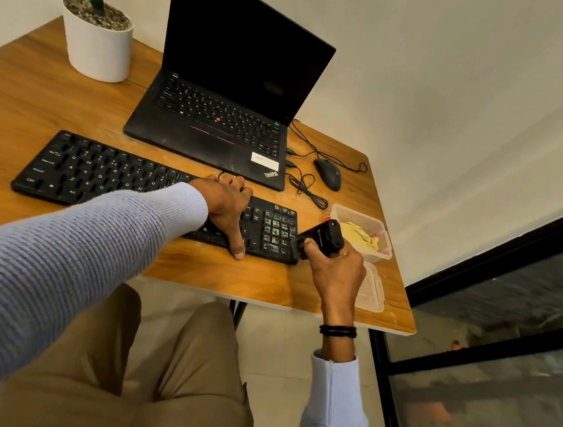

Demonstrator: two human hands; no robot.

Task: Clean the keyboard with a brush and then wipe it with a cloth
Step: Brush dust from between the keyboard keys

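On the bench [27, 92]: one keyboard [105, 172], one laptop [221, 111], one mouse [328, 173], one potted plant [97, 40], one plastic box [364, 228] with one yellow cloth [360, 239], one lid [374, 289], one brush [320, 237]. Two hands [229, 205] [336, 270].

Left hand [227, 204] splayed flat; right hand [335, 270] fisted.

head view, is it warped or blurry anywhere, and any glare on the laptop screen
Head view: strong wide-angle warp, the table edges and wall lines bow and tilt. The keyboard and laptop are sharp; the near sleeve and the dark glass at lower right look soft. The laptop screen is black with no obvious glare. Light is warm and even, with soft shadows under the left hand.
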